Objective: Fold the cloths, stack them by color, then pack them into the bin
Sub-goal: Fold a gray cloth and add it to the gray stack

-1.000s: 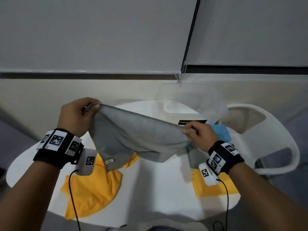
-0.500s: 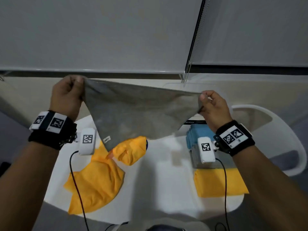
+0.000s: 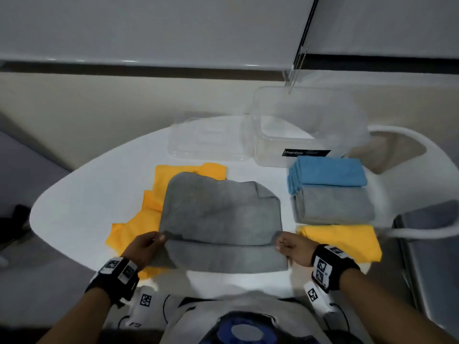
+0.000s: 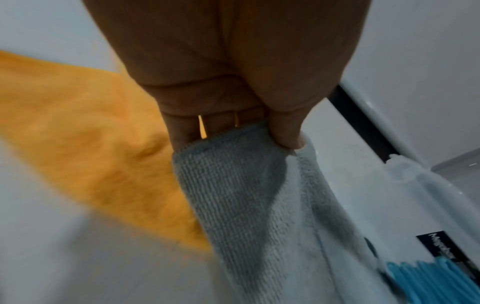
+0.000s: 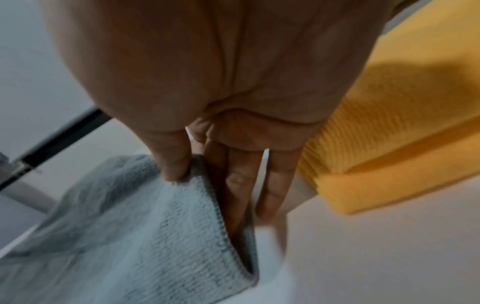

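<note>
A grey cloth [image 3: 221, 219] lies folded over on the white table [image 3: 82, 192], its near part doubled under. My left hand [image 3: 159, 238] pinches its left corner; in the left wrist view thumb and fingers [image 4: 285, 135] grip the grey cloth [image 4: 246, 195]. My right hand [image 3: 280, 242] pinches the right corner, and the right wrist view shows the thumb [image 5: 174, 164] on the grey cloth [image 5: 155, 226]. Unfolded yellow cloths [image 3: 139, 219] lie beneath it. To the right sit folded blue [image 3: 327, 173], grey [image 3: 332, 204] and yellow [image 3: 342, 242] stacks. The clear bin [image 3: 305, 130] stands behind.
The bin's clear lid [image 3: 208, 140] lies flat to the left of the bin. A white chair [image 3: 412, 150] curves round the table's right side. A grey surface [image 3: 432, 256] sits at far right. The table's near edge is close to my body.
Both hands have come down and toward me, laying the grey cloth, held up spread in the air before, onto the table over the yellow cloths, with a fold forming.
</note>
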`<action>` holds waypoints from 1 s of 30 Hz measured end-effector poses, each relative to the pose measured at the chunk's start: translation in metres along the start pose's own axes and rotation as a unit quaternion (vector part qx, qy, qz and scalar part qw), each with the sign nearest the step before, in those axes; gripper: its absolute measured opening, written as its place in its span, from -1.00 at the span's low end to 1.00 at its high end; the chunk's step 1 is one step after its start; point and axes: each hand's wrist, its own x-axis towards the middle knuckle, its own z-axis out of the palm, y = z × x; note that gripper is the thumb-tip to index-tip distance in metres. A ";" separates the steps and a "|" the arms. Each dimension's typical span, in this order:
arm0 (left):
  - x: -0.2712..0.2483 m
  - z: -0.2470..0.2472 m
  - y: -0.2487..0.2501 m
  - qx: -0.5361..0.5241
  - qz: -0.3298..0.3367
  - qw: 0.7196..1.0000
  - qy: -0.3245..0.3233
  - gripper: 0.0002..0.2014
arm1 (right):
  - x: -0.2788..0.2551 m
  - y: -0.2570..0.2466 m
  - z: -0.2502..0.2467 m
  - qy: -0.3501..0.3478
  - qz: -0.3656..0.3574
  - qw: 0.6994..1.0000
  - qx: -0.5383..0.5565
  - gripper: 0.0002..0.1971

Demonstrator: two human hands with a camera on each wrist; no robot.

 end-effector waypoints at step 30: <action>0.040 -0.006 0.006 0.190 -0.051 0.978 0.069 -0.79 | 0.024 -0.023 0.004 0.109 0.124 0.960 -0.227 -0.94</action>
